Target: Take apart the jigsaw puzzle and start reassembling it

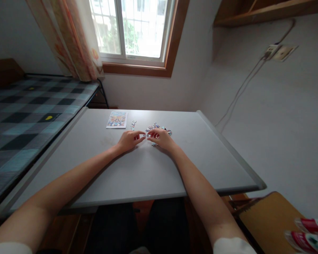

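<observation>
My left hand [130,140] pinches a small jigsaw puzzle piece [144,135] between thumb and index finger. Close against it, my right hand [161,137] pinches another small piece [148,135]; whether the two pieces touch I cannot tell. Behind and under my right hand lies a loose pile of puzzle pieces [155,125], partly hidden by the fingers. A short strip of pieces [133,124] lies just beyond my left hand. To the left of that strip is a printed picture sheet [117,120], flat on the table.
The light grey table [100,180] has raised edges at both sides. A bed with a checked cover [42,102] stands to the left. At the lower right, red-labelled bottles [307,240] lie on a wooden stool [272,222]. A cable [238,92] hangs along the right wall.
</observation>
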`<state>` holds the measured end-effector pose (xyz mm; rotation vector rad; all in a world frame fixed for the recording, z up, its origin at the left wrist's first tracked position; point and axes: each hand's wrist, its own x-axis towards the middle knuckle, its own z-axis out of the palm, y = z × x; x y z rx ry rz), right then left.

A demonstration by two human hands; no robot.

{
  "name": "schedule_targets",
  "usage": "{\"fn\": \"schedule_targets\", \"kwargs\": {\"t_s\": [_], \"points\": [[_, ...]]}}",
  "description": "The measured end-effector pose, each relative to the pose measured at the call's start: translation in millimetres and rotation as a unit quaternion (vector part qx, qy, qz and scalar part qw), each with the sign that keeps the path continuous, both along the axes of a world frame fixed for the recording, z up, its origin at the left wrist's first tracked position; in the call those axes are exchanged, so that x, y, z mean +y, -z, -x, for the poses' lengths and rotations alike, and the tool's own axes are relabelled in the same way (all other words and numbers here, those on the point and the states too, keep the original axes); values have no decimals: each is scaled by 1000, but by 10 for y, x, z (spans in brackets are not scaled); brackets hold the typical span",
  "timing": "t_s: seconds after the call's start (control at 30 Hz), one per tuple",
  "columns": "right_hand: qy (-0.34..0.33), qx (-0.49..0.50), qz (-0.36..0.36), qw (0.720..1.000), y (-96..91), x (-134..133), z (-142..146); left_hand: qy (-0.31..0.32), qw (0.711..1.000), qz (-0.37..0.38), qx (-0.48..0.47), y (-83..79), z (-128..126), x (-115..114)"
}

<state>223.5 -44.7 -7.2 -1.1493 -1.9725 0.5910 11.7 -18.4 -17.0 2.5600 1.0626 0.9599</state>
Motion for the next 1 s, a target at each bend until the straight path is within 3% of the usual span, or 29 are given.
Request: {"fn": "schedule_targets", "kwargs": {"t_s": [0.53,1.0], "points": [[31,-4,-30,999,-16,6,-11,-9,1000,-13,-20,-21,-8,-41],[10,-13,-18,1000,-21,-18,-1,3,1000,-13,-27,-29,-11,-40]]}}
